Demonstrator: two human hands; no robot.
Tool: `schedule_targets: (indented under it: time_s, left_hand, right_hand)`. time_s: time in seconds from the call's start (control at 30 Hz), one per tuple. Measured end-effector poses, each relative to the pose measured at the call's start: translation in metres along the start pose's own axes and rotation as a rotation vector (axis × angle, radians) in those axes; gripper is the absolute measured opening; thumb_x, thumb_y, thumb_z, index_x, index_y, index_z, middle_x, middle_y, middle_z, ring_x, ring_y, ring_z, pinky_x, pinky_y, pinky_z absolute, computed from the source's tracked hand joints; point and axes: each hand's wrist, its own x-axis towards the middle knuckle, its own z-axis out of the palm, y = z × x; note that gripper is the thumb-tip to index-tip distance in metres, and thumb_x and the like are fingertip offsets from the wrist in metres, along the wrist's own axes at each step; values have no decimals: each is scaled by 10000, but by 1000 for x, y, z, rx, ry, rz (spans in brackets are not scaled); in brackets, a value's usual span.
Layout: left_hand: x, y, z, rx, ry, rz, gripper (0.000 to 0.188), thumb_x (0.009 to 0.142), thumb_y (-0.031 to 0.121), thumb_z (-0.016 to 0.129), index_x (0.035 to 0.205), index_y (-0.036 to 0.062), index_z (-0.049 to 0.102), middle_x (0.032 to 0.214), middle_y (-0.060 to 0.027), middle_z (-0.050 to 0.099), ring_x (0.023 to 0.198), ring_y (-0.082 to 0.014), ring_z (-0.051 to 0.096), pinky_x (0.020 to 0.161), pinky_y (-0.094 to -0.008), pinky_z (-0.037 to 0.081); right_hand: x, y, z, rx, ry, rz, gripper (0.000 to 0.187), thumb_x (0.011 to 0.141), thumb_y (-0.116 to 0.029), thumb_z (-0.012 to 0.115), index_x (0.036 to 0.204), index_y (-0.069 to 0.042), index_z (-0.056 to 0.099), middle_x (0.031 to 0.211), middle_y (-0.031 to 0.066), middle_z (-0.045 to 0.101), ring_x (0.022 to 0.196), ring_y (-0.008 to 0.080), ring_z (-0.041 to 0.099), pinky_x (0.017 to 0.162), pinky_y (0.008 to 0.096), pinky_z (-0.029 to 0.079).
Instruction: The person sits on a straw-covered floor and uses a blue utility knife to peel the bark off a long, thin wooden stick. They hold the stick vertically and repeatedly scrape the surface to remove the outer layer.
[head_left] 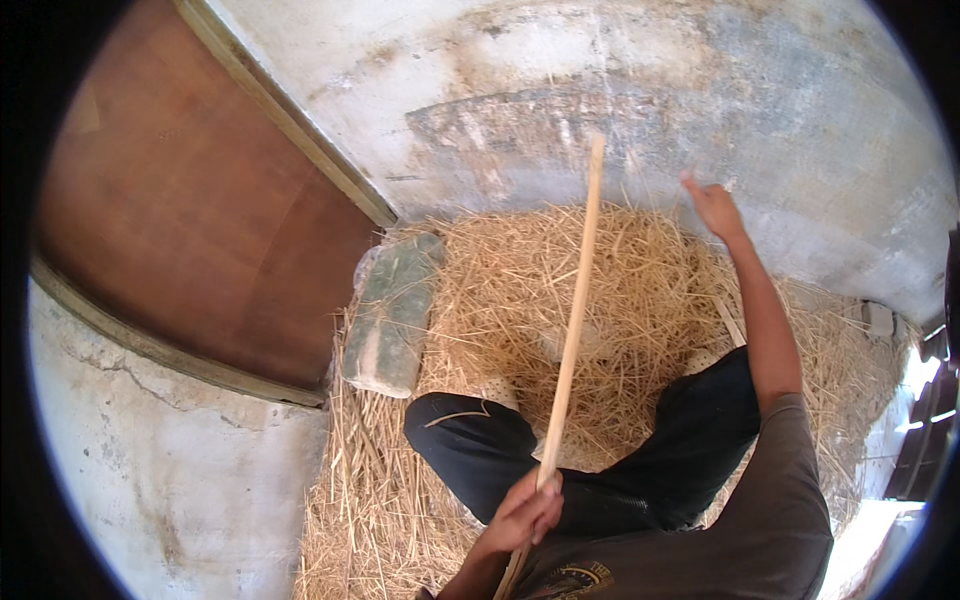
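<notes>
My left hand (525,510) is closed around the lower part of a long, pale wooden stick (578,320), low in front of my body. The stick rises at a slight slant, its upper end in front of the wall and its lower end passing below my grip. My right hand (715,208) is stretched out to the far right of the stick, apart from it and near the wall. One digit sticks out to the left, away from the rest of that hand. Nothing shows in it; its other fingers are partly hidden.
Loose straw (500,300) covers the floor between and around my bent legs. A greenish worn block (395,310) lies at the left, beside a brown panel (220,210) in a wooden frame. A stained plaster wall (800,130) stands ahead. A small grey block (882,320) lies far right.
</notes>
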Motion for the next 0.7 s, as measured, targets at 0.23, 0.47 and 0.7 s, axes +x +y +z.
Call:
schedule_targets:
  time_s: [0.23, 0.47, 0.7]
  left_hand:
    - [26, 27, 6, 104, 69, 87, 396, 1033, 326, 309, 1304, 50, 395, 529, -5, 374, 411, -72, 328, 371, -199, 295]
    - [11, 31, 30, 547, 267, 291, 665, 936, 57, 560, 1482, 21, 180, 723, 65, 414, 612, -12, 351, 548, -159, 298]
    - [3, 46, 35, 579, 326, 168, 722, 903, 58, 605, 1479, 11, 172, 627, 67, 371, 565, -12, 345, 519, -177, 294]
  right_hand:
    - [-171, -110, 30, -8, -142, -883, 650, 757, -701, 591, 573, -77, 606, 438, 70, 465, 405, 226, 496, 427, 351, 389]
    - [-186, -124, 45, -53, -94, -958, 699, 729, -770, 532, 559, -96, 609, 419, 80, 486, 384, 274, 530, 393, 371, 396]
    - [-197, -137, 48, -37, -7, -1022, 684, 756, -746, 531, 546, -98, 582, 427, 79, 488, 363, 243, 496, 383, 370, 374]
